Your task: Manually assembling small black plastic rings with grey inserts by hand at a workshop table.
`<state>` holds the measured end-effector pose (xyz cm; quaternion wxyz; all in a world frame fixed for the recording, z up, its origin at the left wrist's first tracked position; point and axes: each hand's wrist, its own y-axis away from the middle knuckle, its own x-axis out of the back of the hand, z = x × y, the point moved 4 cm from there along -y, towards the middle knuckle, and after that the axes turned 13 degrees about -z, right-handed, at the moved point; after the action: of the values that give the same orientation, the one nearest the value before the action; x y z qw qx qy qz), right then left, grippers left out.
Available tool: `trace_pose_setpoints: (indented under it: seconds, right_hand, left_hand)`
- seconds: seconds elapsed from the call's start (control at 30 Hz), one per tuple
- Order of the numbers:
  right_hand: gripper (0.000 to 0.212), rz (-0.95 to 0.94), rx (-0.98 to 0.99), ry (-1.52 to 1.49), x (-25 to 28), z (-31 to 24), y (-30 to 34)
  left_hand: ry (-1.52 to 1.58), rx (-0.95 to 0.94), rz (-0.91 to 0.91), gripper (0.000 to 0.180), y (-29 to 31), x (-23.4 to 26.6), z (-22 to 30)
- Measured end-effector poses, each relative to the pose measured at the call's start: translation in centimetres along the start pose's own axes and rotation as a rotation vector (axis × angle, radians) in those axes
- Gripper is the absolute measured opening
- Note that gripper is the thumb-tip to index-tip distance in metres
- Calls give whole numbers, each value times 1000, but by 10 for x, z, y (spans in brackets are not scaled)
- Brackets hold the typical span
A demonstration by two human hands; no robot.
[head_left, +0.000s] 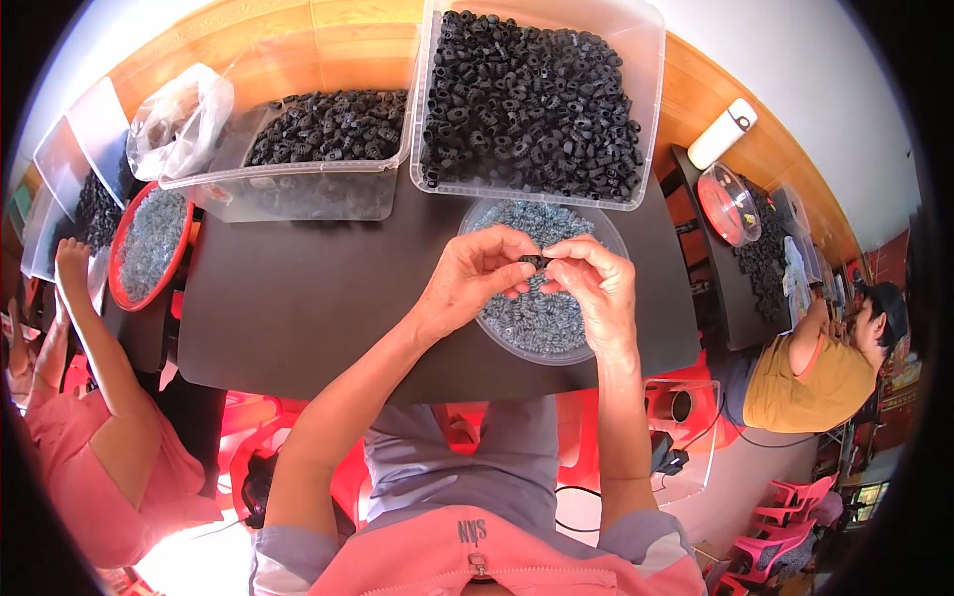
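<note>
Over a round clear bowl (546,359), my left hand (472,278) and my right hand (603,293) meet with fingertips pinched. Between them they hold a small black plastic piece (537,262), mostly covered by the fingers. Small bluish, translucent ribbed pieces (542,326) fill the bowl. Just beyond it, a tilted clear bin (542,196) holds many hollow black plastic pieces (527,104). To its left, a second clear bin (288,204) contains a heap of dark pieces (328,124). Whether a bluish piece is also between my fingers is hidden.
The dark table (308,298) has a rounded front edge. At left, a person in pink (109,457) sits near a red-rimmed tray (186,238) of translucent pieces. A person in a mustard shirt (810,382) sits at a right-hand table, where a white bottle (722,134) stands.
</note>
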<state>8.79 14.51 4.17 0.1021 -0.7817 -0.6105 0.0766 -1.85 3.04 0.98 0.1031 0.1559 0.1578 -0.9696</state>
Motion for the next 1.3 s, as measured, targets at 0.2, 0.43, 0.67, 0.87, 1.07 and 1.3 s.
trace_pose_setpoints:
  seconds: [0.2,0.43,0.67,0.87,1.07,1.3]
  right_hand:
    - [12,25,-4,88,-2,-2,0]
    - [9,-8,-17,339,-4,-9,-4]
    - [10,-11,90,695,-13,-14,-6]
    - [12,-49,78,783,-20,-14,-11]
    - [18,24,224,988,-33,-12,-4]
    - [24,-9,261,1006,-60,-26,-4]
  left_hand:
    - [-2,-19,9,15,-1,1,-1]
    - [-11,33,15,13,0,2,-4]
    - [-140,67,53,12,1,3,-7]
    - [-217,94,91,10,3,5,-10]
    - [-358,104,147,8,3,-7,-5]
    - [-445,63,127,9,2,-1,-5]
